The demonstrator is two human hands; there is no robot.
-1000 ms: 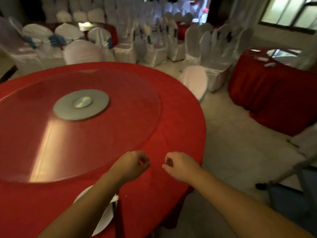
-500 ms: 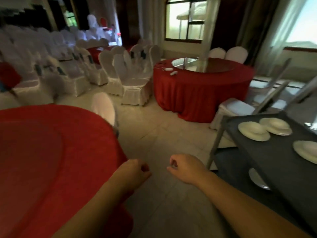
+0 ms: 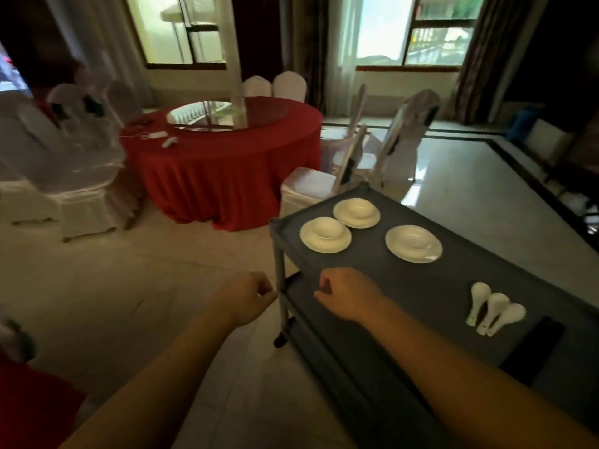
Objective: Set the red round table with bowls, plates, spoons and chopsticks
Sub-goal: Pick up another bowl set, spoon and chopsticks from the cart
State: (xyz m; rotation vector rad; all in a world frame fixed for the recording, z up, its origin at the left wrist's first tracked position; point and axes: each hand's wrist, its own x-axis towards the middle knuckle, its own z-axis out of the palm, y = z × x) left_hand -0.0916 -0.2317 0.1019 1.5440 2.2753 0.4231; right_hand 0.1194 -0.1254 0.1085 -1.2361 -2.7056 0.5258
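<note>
Both the left hand (image 3: 241, 298) and right hand (image 3: 348, 293) are clenched and hold nothing; beyond the right one, glossy round plates (image 3: 413, 243), two with bowls (image 3: 326, 227), and smooth white spoons (image 3: 494, 308) lie on a matte grey cart (image 3: 421, 286), its near end cut off.

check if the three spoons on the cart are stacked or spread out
Spread out: the three white spoons lie side by side on the cart top, fanned, handles close together.

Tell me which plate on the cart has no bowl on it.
The right plate, the one nearest the spoons, is bare. The two left plates each carry a bowl.
</note>
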